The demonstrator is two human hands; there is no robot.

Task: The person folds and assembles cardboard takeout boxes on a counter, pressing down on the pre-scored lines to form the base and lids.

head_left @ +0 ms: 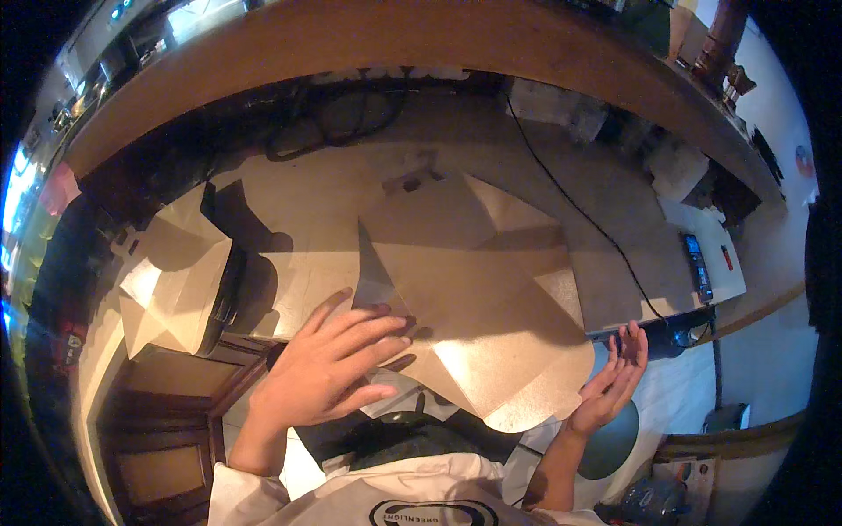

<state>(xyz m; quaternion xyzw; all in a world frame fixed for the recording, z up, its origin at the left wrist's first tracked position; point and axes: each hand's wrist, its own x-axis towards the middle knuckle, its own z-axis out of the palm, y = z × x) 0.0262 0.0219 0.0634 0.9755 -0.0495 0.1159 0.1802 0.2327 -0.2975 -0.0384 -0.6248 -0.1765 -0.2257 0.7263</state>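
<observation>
A creased brown paper bag lies spread on the counter in front of me, with fold lines across it and what looks like a handle cut-out at its far end. Over its near left edge, my left hand is palm down with the fingers spread, and its fingertips are at the paper. My right hand is beside the bag's near right corner, fingers up, slightly curled and apart. I see nothing held in either hand. Farther left lie similar folded brown paper bags, seemingly stacked.
A thin black cable crosses the counter to the right of the bag. A black remote control lies at the right on a white surface. A raised wooden ledge curves along the back. Wooden cabinet doors stand at lower left.
</observation>
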